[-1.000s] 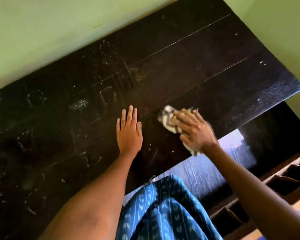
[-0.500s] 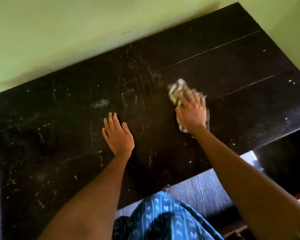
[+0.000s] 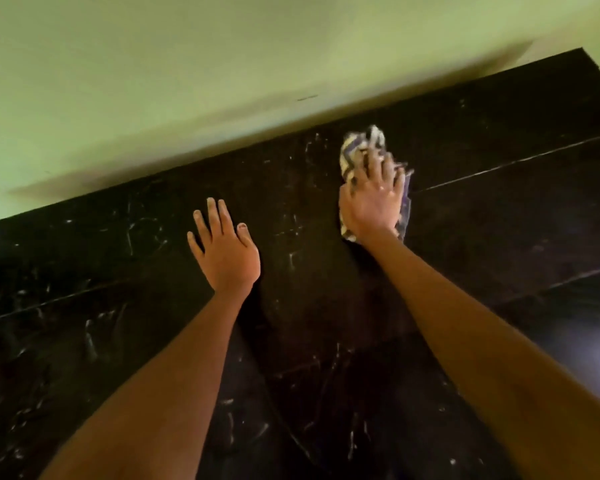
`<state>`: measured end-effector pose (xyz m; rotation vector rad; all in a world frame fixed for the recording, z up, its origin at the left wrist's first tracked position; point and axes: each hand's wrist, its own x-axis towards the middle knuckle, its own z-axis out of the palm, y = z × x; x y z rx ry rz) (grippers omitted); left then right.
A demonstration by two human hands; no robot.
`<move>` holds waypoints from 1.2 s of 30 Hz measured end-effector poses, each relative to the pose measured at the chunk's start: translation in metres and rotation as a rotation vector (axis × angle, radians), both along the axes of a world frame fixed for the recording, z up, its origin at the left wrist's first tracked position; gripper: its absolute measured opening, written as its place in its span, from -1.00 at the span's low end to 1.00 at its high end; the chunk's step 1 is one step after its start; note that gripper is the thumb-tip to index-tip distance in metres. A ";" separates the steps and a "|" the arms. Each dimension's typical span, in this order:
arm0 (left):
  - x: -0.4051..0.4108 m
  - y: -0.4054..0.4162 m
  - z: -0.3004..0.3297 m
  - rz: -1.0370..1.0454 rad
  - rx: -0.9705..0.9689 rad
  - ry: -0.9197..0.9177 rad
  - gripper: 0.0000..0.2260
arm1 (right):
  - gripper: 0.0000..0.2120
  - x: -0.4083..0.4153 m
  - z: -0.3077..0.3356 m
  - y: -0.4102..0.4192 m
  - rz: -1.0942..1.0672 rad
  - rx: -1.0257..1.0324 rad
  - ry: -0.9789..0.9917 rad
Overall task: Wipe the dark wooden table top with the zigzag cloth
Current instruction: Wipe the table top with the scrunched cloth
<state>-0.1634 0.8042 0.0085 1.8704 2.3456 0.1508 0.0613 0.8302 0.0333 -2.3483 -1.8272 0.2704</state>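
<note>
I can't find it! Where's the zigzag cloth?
The zigzag cloth is under the right hand, far across the table top near the green wall, right of the flat left hand.

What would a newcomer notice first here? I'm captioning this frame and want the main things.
First, the zigzag cloth, bunched under the right hand near the far edge of the dark wooden table top, close to the green wall. Next, the left hand, lying flat and open on the wood to the cloth's left. Pale scratches and smears show across most of the surface.
</note>
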 end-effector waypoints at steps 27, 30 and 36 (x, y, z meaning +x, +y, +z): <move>-0.034 -0.025 0.013 -0.152 -0.073 -0.061 -0.51 | -0.46 -0.096 -0.003 -0.031 0.748 0.035 0.047; -0.056 -0.061 0.012 -0.172 -0.077 -0.030 -0.52 | -0.49 -0.059 -0.005 -0.049 0.987 0.050 0.046; -0.061 -0.092 0.012 -0.160 -0.079 -0.019 -0.53 | -0.46 -0.119 0.006 -0.066 0.318 0.044 0.095</move>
